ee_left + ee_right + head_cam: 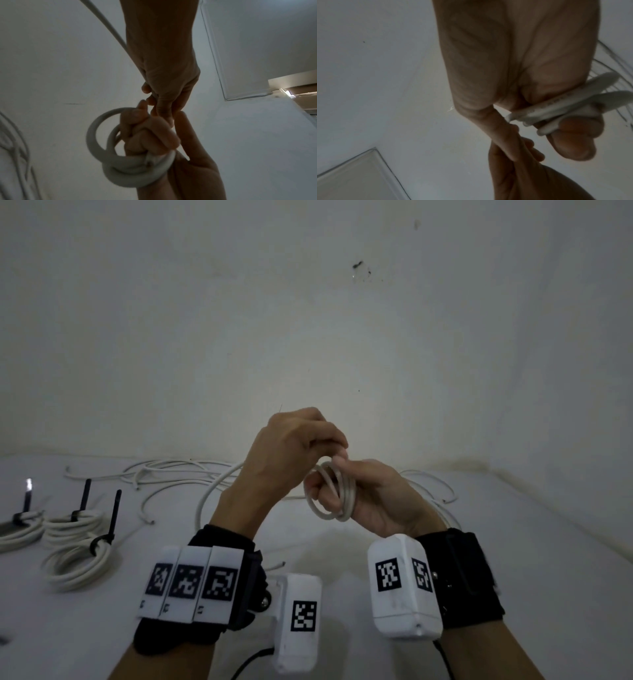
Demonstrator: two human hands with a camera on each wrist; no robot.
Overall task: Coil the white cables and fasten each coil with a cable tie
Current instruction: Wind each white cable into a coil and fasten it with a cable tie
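A small coil of white cable (329, 508) hangs in the air above the table, gripped in the curled fingers of my right hand (363, 498). Just above it my left hand (301, 440) pinches the free strand of the same cable. In the left wrist view that strand (109, 27) runs taut to the left hand's fingertips (150, 93), and the coil (126, 180) shows about three loops round the right hand's fingers (154, 138). The right wrist view shows the coil (556, 108) pressed under the right thumb. No cable tie is on this coil.
Three finished coils with black ties (82, 563) lie on the white table (513, 508) at the left. Loose white cables (171, 474) sprawl along the back by the wall, with more (438, 491) behind my right hand.
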